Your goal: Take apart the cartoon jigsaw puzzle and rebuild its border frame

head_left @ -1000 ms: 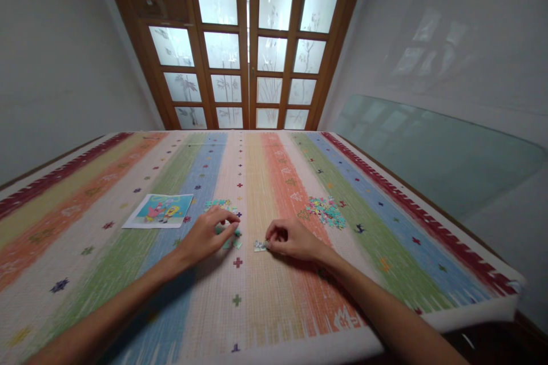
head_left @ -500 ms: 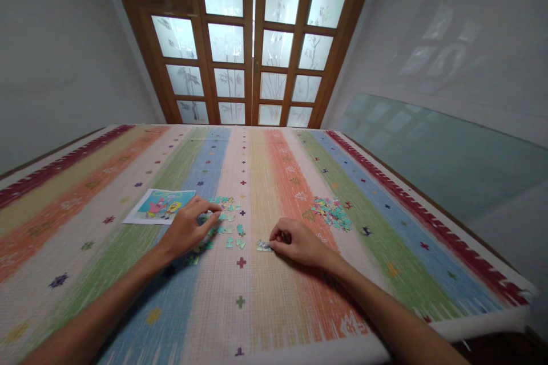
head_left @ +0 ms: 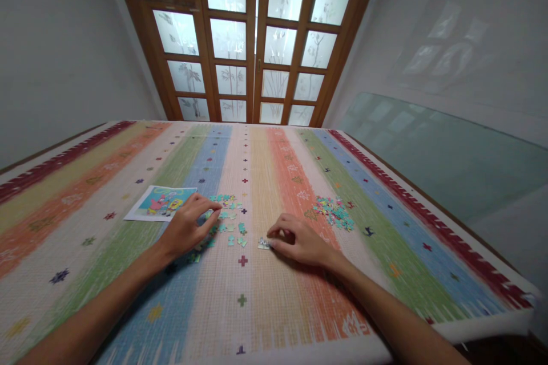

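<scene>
My right hand rests on the cloth, thumb and forefinger curled at the right end of a small strip of joined puzzle pieces. The fingertips partly cover that strip. My left hand hovers over a loose group of teal and green puzzle pieces, its fingers bent and the thumb a little apart from the forefinger. Nothing shows between them. Some pieces lie hidden under this hand. Behind it is a printed cartoon picture with a pink and a yellow figure, its right edge partly covered.
A heap of mixed puzzle pieces lies right of my right hand. The striped cloth covers the whole table. A glass panel leans along the right wall, and wooden doors with frosted panes stand at the far end.
The right forefinger has lifted slightly from the thumb at the strip of pieces. My left hand stays nearly in place. The whole view has shifted a little.
</scene>
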